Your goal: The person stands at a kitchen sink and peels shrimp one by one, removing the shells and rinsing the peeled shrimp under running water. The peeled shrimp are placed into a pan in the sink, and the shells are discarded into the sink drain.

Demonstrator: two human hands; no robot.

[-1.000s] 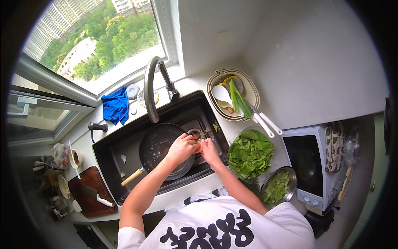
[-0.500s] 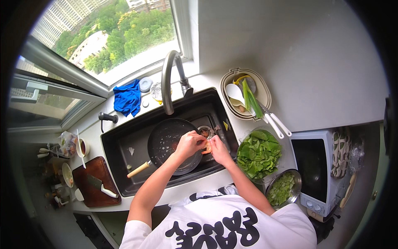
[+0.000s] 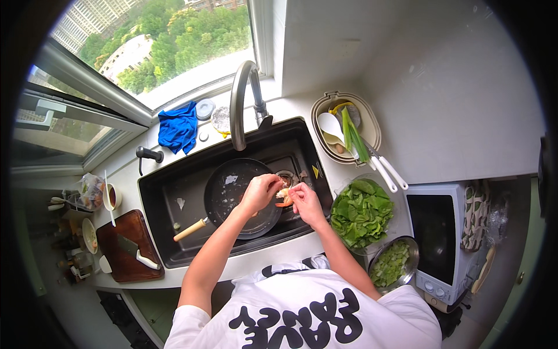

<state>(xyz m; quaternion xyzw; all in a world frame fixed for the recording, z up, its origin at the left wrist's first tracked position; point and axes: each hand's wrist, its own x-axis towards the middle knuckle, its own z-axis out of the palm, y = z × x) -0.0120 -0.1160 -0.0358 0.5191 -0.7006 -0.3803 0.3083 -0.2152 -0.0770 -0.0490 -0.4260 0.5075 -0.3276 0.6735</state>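
Over the black sink [image 3: 174, 230], a small orange-and-pale shrimp [image 3: 283, 198] is between my two hands. My right hand [image 3: 307, 206] pinches it from the right side. Closed in a pinch at its upper end is my left hand [image 3: 260, 193]; whether those fingertips grip flesh or shell is too small to tell. Beneath my left hand lies a dark frying pan [image 3: 228, 192] with a pale wooden handle [image 3: 190, 230], wet inside and with bits in it. Just beyond my fingertips, the drain [image 3: 285, 176] has reddish scraps in and around it.
A curved faucet [image 3: 238, 107] arches over the sink's far edge. At right stand a bowl of leafy greens [image 3: 361, 215], a metal bowl of chopped greens [image 3: 392, 264], a beige basin [image 3: 376, 122] with utensils, and a microwave [image 3: 433, 232]. A knife [image 3: 131, 247] lies on the cutting board [image 3: 116, 227] at left.
My hands have drawn slightly apart, the left fingertips lifting toward the drain. More of the shrimp shows between them. The whole view has shifted a little.
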